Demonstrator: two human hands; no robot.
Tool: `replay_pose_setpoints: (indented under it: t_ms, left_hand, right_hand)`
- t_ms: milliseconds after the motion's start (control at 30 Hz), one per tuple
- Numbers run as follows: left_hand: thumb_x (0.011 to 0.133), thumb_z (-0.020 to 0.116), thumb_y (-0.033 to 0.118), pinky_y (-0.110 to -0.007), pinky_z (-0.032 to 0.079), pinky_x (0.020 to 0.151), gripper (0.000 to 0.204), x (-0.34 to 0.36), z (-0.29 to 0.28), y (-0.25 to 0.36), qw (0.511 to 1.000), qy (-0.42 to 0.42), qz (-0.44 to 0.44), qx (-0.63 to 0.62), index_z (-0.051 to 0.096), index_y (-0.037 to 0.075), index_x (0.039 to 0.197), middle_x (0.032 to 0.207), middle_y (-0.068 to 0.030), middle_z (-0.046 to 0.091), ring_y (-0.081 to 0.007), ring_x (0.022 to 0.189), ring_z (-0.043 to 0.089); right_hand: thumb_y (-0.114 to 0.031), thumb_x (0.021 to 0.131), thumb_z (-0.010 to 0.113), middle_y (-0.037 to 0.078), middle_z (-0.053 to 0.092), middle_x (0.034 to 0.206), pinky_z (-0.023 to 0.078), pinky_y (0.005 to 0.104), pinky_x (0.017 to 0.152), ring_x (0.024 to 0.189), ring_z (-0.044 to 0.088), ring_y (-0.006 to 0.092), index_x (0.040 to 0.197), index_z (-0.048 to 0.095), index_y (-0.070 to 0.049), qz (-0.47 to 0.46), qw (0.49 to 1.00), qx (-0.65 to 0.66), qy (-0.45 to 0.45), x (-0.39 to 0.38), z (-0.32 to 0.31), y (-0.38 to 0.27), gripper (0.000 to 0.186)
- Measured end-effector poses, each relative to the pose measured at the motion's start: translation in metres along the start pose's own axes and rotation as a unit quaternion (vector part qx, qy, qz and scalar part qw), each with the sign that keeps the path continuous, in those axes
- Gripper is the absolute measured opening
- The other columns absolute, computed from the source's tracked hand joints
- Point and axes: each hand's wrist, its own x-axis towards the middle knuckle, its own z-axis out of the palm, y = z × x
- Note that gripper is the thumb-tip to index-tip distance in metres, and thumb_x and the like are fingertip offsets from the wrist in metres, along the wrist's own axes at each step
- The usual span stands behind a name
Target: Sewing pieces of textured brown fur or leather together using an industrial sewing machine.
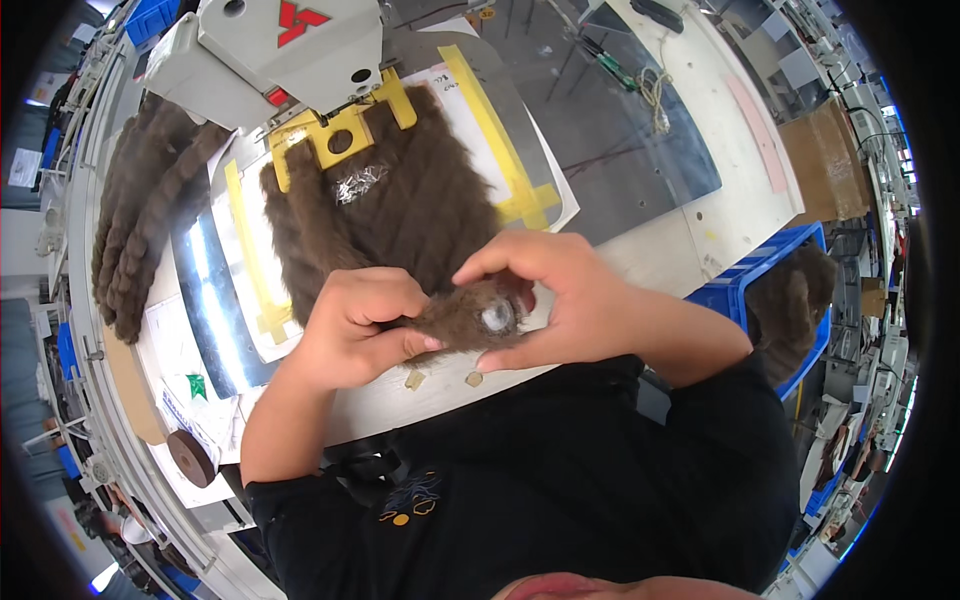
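A brown furry strip (460,318) is held between my two hands at the table's front edge. My left hand (365,325) is closed, pinching it between thumb and fingers. Curved around its right end is my right hand (565,300), thumb below and fingers above and behind. A whitish shiny round patch (497,317) shows at that end; I cannot tell what it is. Just beyond my hands lies a larger brown furry piece (430,190), its far edge under the yellow clamp plate (345,140) of a white sewing machine (290,50).
More brown furry strips (135,220) lie bundled at the left. A blue crate (735,295) with brown furry material stands at the right. Green-handled snips (615,70) rest at the back. A brown roll (190,458) is at the left front; two small tan scraps lie near my hands.
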Motion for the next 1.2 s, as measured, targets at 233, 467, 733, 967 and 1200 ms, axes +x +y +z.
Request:
replay_pose_setpoints:
  t_ms: [233, 467, 733, 967, 1200]
  left_hand:
    - [0.080, 0.088, 0.008, -0.031, 0.045, 0.058, 0.017, 0.001, 0.006, 0.000, 0.995, 0.083, 0.032, -0.039, 0.074, 0.002, 0.086, 0.077, -0.0059, 0.065, -0.0181, 0.067, 0.061]
    - [0.081, 0.089, 0.013, -0.031, 0.042, 0.056, 0.030, 0.015, -0.004, -0.010, 0.989, 0.094, 0.085, 0.076, 0.062, 0.002, 0.078, 0.072, -0.0072, 0.057, -0.0192, 0.063, 0.055]
    - [0.088, 0.085, 0.017, -0.033, 0.048, 0.062, 0.034, 0.063, -0.019, -0.005, 0.978, 0.123, -0.039, 0.165, 0.053, 0.006, 0.096, 0.080, -0.0104, 0.059, -0.0244, 0.068, 0.057]
    - [0.072, 0.066, -0.004, -0.042, 0.052, 0.086, 0.061, 0.089, -0.053, -0.044, 0.925, 0.012, 0.095, 0.367, 0.065, 0.006, 0.132, 0.095, -0.0086, 0.069, -0.0311, 0.093, 0.068]
    - [0.078, 0.061, 0.017, -0.037, 0.049, 0.080, 0.035, 0.079, -0.052, -0.048, 0.836, 0.065, 0.120, 0.532, 0.069, 0.001, 0.108, 0.102, -0.0120, 0.065, -0.0258, 0.086, 0.063]
  right_hand:
    - [-0.012, 0.075, 0.094, 0.008, 0.073, 0.091, 0.053, 0.0311, 0.068, 0.080, 0.070, 0.0220, 0.105, 0.076, -0.003, -0.143, 0.988, -0.037, 0.037, 0.013, 0.013, 0.004, 0.036]
    - [-0.004, 0.080, 0.087, 0.009, 0.070, 0.086, 0.049, 0.0319, 0.066, 0.076, 0.065, 0.0217, 0.099, 0.075, -0.002, -0.178, 0.981, -0.045, 0.068, 0.037, 0.000, 0.010, 0.023]
    - [-0.010, 0.091, 0.080, -0.001, 0.064, 0.079, 0.047, 0.0266, 0.066, 0.073, 0.053, 0.0047, 0.098, 0.072, 0.003, 0.039, 0.997, -0.025, 0.061, 0.106, -0.049, 0.030, 0.017]
    - [-0.006, 0.092, 0.077, 0.000, 0.067, 0.083, 0.049, 0.0237, 0.071, 0.078, 0.059, 0.0051, 0.103, 0.073, 0.003, 0.146, 0.987, 0.014, -0.071, 0.171, -0.072, 0.067, 0.015]
    - [-0.013, 0.087, 0.080, 0.014, 0.074, 0.089, 0.054, 0.0365, 0.072, 0.075, 0.067, 0.0252, 0.107, 0.072, 0.003, 0.089, 0.978, -0.155, -0.104, 0.210, -0.050, 0.093, 0.027]
